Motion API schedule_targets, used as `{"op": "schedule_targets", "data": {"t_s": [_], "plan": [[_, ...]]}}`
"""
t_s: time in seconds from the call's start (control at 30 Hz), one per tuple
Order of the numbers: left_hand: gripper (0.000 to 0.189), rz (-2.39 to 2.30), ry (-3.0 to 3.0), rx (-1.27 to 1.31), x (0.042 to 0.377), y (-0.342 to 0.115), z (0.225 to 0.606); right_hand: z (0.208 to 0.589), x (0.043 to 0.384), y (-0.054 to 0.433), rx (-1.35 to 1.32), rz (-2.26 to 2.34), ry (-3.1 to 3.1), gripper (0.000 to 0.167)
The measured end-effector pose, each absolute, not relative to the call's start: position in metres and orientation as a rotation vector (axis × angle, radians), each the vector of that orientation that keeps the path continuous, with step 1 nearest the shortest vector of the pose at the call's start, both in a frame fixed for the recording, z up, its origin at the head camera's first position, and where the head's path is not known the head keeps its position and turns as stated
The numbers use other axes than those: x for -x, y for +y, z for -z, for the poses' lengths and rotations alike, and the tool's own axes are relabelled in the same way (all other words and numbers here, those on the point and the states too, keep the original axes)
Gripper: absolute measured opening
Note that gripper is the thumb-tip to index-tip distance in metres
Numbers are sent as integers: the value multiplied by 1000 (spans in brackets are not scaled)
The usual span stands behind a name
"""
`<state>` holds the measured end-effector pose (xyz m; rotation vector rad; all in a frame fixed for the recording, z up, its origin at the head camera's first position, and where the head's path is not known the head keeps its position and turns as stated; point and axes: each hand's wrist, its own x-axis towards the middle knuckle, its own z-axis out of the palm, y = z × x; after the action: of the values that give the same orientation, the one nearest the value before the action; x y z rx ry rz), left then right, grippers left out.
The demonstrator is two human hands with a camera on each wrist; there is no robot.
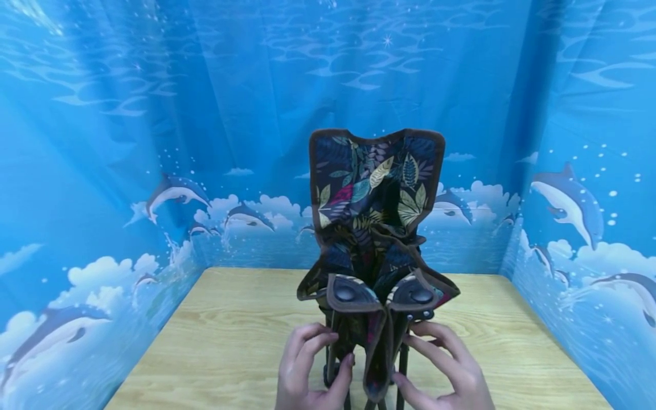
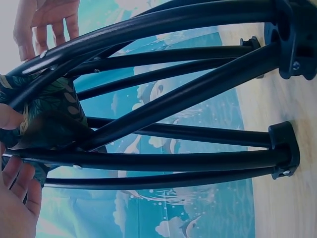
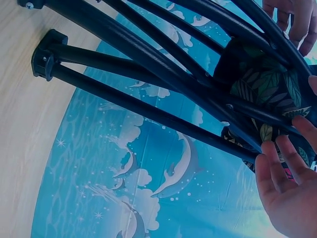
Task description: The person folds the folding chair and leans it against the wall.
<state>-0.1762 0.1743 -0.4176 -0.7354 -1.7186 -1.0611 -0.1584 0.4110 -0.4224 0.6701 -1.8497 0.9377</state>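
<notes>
A folding chair [image 1: 369,188] with dark leaf-print fabric stands half folded, its back upright and its seat bunched into a deep crease. At the front of the seat, two fabric corners with dark round caps [image 1: 344,293] face me. My left hand [image 1: 310,364] grips the left front tube of the frame between thumb and fingers. On the opposite side my right hand [image 1: 448,364] holds the right front tube the same way. Both wrist views show black crossing legs [image 2: 198,161] drawn close together, joined at plastic feet [image 3: 45,57].
Under the chair lies a light wood-grain table [image 1: 230,341], visible on both sides of it. A blue curtain [image 1: 256,114] printed with dolphins and clouds encloses the back and both sides.
</notes>
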Motion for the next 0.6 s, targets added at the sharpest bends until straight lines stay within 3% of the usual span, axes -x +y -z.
{"op": "schedule_targets", "data": {"t_s": [0.37, 0.6], "plan": [[29, 1008, -1555, 848, 186, 170, 419, 425, 155, 412, -619, -897, -1981, 58], [33, 1028, -1589, 848, 189, 166, 428, 427, 154, 411, -586, -865, -2050, 58]]}}
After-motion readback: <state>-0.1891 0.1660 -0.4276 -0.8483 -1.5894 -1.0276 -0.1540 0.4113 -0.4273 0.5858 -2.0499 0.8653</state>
